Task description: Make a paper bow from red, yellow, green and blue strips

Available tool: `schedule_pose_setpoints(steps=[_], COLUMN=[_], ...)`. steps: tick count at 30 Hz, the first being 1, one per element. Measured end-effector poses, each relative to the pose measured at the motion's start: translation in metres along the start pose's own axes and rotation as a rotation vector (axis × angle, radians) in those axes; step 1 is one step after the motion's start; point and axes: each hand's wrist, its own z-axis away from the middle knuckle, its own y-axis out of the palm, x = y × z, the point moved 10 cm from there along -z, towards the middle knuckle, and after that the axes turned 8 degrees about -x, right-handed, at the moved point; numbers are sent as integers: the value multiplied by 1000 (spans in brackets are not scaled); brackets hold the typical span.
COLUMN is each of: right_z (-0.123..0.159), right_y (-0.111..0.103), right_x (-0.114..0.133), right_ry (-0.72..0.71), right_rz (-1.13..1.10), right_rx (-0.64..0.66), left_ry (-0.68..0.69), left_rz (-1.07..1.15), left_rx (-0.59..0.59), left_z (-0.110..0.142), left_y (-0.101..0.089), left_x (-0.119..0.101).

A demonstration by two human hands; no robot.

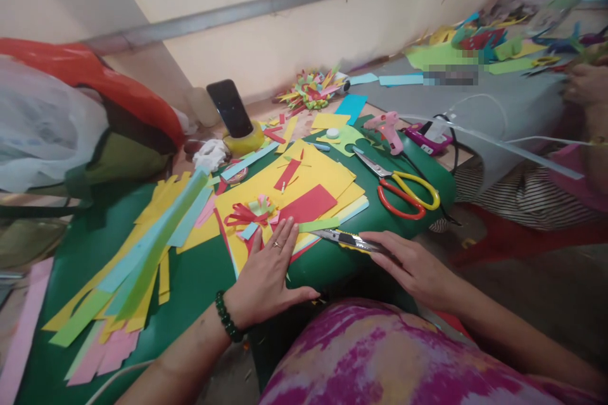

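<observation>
My left hand lies with fingers outstretched on a stack of yellow sheets, its fingertips by a narrow green strip. In my right hand is a utility knife, its blade pointing left near that strip. A red paper piece rests on the stack just beyond my left fingers. Beside it sits a small bundle of curled paper strips in red, pink and green. A smaller red piece lies farther up the stack.
Scissors with red and yellow handles lie right of the stack, near a pink glue gun. Long paper strips spread over the green surface at left. A phone leans on a yellow tape roll. Another person's hand shows at far right.
</observation>
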Motion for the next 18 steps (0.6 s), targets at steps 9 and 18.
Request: schedule_pose_setpoints(steps=[9, 18], right_z=[-5, -9], right_y=[9, 16], right_x=[9, 10], right_ry=[-38, -46], right_rz=[2, 13], right_rx=[-19, -19], left_ry=[-33, -29], left_rz=[26, -9], left_rx=[36, 5], left_z=[-1, 4], left_y=[0, -9], left_x=[1, 2])
